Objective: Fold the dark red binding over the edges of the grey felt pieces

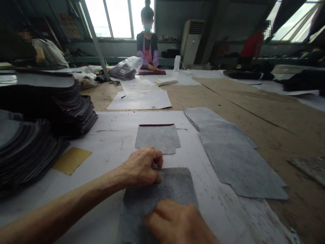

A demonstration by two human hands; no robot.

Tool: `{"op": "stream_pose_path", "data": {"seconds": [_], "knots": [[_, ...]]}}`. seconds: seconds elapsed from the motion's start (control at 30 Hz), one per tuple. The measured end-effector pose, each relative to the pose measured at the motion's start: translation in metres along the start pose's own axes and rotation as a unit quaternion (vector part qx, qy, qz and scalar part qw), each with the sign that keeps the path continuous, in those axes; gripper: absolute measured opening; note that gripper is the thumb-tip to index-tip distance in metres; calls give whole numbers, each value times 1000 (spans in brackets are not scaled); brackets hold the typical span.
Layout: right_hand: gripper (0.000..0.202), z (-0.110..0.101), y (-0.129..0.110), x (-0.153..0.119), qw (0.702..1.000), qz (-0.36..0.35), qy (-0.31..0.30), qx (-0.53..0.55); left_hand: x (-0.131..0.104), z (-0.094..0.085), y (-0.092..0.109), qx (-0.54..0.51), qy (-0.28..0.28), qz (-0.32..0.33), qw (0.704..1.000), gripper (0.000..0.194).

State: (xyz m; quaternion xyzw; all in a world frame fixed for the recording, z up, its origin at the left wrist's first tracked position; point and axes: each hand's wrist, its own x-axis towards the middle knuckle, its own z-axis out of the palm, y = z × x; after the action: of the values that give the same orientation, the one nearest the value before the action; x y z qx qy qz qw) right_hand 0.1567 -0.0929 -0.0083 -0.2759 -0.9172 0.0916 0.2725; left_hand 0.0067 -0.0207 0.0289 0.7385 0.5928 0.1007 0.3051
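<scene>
A grey felt-like fabric piece (pixel 175 184) lies flat in front of me, with a narrow strip along its far edge. My left hand (pixel 144 166) is closed at the far left corner of this piece, thumb and curled fingers on its edge. Over the near part of the same piece is my right hand (pixel 177 218), blurred, with its fingers curled in; what they hold, if anything, is hidden. Just beyond my left hand rests a smaller grey piece (pixel 157 138) with a dark red strip along its far edge and a notched corner.
Overlapping grey pieces (pixel 243 166) lie to the right on white paper (pixel 109 135). Tall stacks of dark pieces (pixel 73 105) stand at the left, beside a yellow sheet (pixel 72 160). Across the table a person (pixel 147 51) works on a dark red piece (pixel 159 72).
</scene>
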Motion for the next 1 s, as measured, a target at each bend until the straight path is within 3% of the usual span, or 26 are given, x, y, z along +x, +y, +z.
{"op": "stream_pose_path", "data": {"seconds": [0.07, 0.2, 0.27, 0.33, 0.47, 0.7, 0.83, 1.0], "knots": [[18, -25, 20, 3, 998, 39, -6, 45, -3, 3, -1, -6, 6, 4, 1000, 17], [15, -49, 58, 8, 994, 53, 59, -73, -6, 5, -3, -24, 7, 23, 999, 29], [19, -48, 71, 11, 994, 29, 29, -97, -7, 6, -5, -16, 17, 43, 999, 37], [20, -45, 79, 14, 996, 15, -20, -86, -7, 8, -7, 11, 35, 67, 997, 33], [14, -43, 84, 16, 996, 0, -52, -69, -10, 14, -16, 22, 80, 141, 987, 25], [18, -43, 86, 9, 994, -68, 15, -84, -20, 24, -24, 49, 133, 299, 944, 22], [23, -44, 88, 7, 990, -104, 2, -100, -21, 24, -27, 91, 138, 360, 918, 27], [23, -45, 86, 4, 981, -148, -18, -127, -22, 23, -26, 154, 112, 383, 904, 26]]}}
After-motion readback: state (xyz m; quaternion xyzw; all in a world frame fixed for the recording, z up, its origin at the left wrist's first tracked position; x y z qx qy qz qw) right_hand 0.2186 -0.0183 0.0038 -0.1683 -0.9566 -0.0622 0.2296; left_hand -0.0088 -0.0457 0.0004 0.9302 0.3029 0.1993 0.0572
